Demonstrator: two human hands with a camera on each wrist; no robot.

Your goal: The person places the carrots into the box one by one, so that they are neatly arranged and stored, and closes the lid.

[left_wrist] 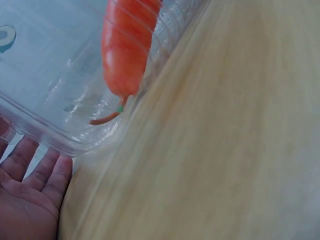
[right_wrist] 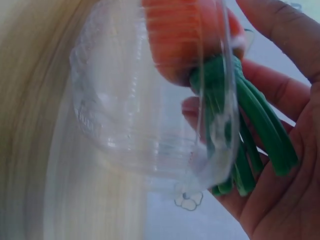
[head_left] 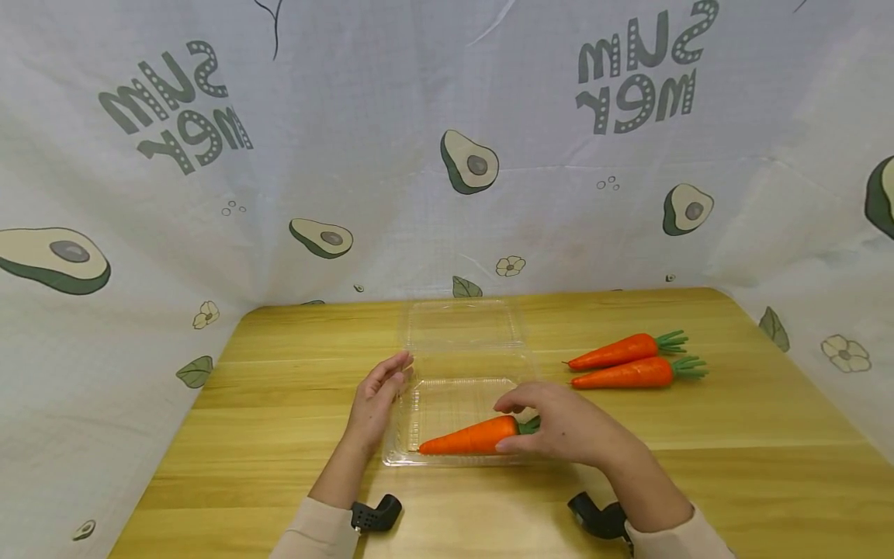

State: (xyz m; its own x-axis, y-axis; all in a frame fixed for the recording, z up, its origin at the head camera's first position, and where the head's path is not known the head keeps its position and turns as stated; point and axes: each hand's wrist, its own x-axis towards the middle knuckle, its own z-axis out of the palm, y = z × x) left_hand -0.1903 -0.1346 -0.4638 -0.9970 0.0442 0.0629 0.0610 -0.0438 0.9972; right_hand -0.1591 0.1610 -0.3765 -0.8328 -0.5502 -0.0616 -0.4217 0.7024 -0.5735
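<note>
A clear plastic clamshell box (head_left: 447,396) lies on the table with its lid (head_left: 464,324) folded back, away from me. One orange carrot (head_left: 471,437) with green stalks is low along the near side of its base, tip to the left. My right hand (head_left: 569,423) curls thumb and fingers around the stalk end of this carrot; in the right wrist view the green stalks (right_wrist: 265,120) run across the palm. At the box's left wall is my left hand (head_left: 373,404), its fingers extended along the rim. The left wrist view shows the carrot's thin tip (left_wrist: 107,118) inside the box corner.
Two more carrots, an upper one (head_left: 621,352) and a lower one (head_left: 632,373), lie side by side on the wooden table (head_left: 293,435) to the right of the box. A patterned white cloth (head_left: 391,155) hangs behind the table and along both sides.
</note>
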